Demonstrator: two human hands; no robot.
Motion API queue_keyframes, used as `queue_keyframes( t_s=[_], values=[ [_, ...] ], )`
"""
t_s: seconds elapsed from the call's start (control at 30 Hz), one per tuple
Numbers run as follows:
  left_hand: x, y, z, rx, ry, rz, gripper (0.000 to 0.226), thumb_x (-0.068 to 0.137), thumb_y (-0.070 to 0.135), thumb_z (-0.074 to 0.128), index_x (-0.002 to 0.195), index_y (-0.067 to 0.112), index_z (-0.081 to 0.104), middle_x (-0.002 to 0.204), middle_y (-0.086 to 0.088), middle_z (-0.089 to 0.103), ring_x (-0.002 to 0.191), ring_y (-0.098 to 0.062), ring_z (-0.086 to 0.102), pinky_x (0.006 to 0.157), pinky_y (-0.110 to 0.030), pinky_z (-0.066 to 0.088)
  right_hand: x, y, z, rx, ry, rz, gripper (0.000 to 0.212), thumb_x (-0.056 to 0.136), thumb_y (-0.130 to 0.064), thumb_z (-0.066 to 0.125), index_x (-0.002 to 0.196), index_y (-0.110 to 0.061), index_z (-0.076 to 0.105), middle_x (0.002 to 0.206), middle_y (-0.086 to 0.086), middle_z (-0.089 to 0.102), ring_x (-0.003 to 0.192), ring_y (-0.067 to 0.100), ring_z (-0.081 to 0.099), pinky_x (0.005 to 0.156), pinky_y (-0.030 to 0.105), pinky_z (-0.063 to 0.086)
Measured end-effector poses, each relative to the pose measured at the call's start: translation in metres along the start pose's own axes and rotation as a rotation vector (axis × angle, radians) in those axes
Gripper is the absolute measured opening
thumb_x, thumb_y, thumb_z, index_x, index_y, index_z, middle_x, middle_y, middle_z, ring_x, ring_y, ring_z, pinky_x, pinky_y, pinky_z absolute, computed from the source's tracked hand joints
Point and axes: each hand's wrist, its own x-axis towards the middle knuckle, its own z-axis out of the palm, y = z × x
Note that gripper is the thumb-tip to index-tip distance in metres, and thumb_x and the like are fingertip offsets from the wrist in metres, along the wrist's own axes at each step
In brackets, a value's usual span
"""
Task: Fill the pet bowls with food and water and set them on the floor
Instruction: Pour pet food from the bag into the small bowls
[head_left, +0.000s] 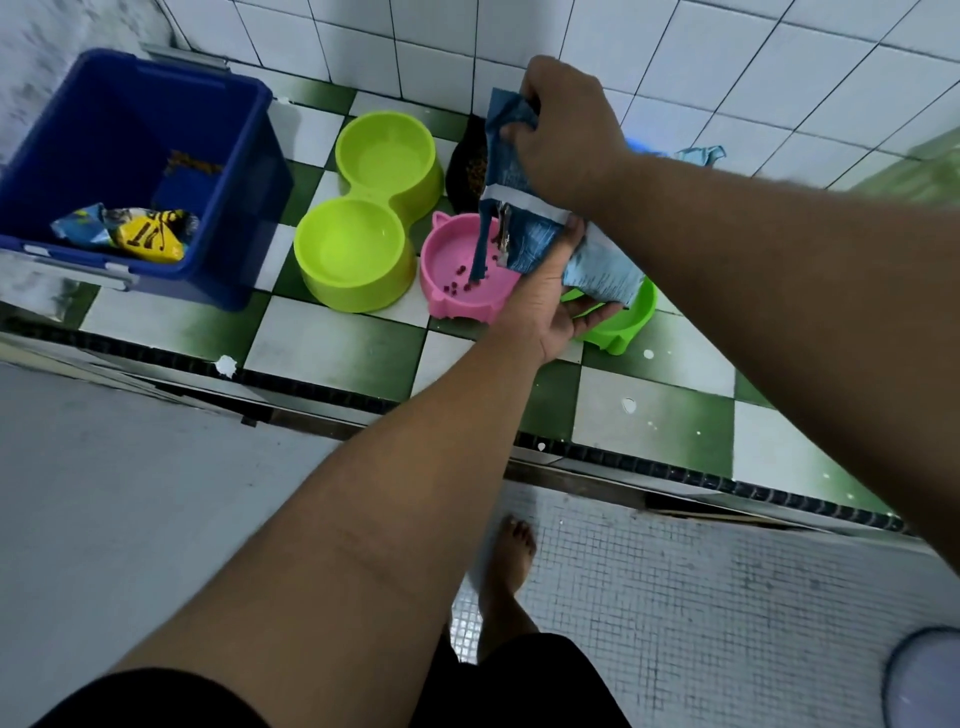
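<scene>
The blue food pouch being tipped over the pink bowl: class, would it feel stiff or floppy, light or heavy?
Probably floppy: the food pouch creases and bends between the right hand and left hand. Likely light, since a pinch holds its top.

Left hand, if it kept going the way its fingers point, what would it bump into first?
Probably the small green bowl just past its fingertips. But the left hand is cradling the food bag and may be higher than the bowl, so it could pass over.

white tiled wall (675, 78) meets a green-and-white checkered floor (337, 353), with grey mosaic tiling (701, 571) nearer.
</scene>
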Motion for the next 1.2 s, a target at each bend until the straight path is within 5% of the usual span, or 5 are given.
queue_keyframes(
  t_s=[0.6,0.8,1.1,1.2],
  values=[
    [0.002,0.003,0.0,-0.004,-0.041,-0.012,0.057,0.094,0.048,0.069,0.134,0.011,0.058,0.137,-0.02,0.062,0.117,-0.041,0.065,0.072,-0.047,0.065,-0.004,-0.007,-0.006,-0.037,-0.051,0.035,0.015,0.096,-0.018,0.056,0.096,-0.016,0.041,0.099,0.002,0.047,0.086,0.019,0.043,0.07,0.028,0.033],
    [0.0,0.001,0.003,0.023,-0.043,-0.006,0.063,0.092,0.052,0.07,0.139,0.012,0.056,0.135,-0.018,0.063,0.116,-0.04,0.066,0.071,-0.045,0.064,-0.008,-0.003,-0.015,-0.018,-0.028,0.061,0.029,0.098,-0.018,0.055,0.079,-0.026,0.035,0.076,-0.013,0.034,0.084,0.016,0.041,0.053,0.012,0.025],
    [-0.006,0.005,0.007,0.13,-0.087,0.006,0.036,0.094,0.051,0.068,0.11,0.02,0.06,0.132,-0.017,0.065,0.116,-0.04,0.066,0.086,-0.052,0.062,-0.011,0.002,-0.034,-0.045,0.029,0.045,0.017,0.099,-0.022,0.056,0.097,-0.017,0.04,0.1,-0.001,0.045,0.089,0.014,0.04,0.053,0.014,0.027],
    [-0.005,0.007,0.009,0.161,-0.083,0.018,0.037,0.093,0.051,0.068,0.111,0.02,0.059,0.132,-0.016,0.065,0.115,-0.039,0.067,0.088,-0.053,0.061,-0.01,0.003,-0.039,-0.035,0.039,0.051,0.016,0.099,-0.023,0.056,0.1,-0.019,0.04,0.097,-0.003,0.045,0.09,0.013,0.04,0.051,0.002,0.029]
  ],
)
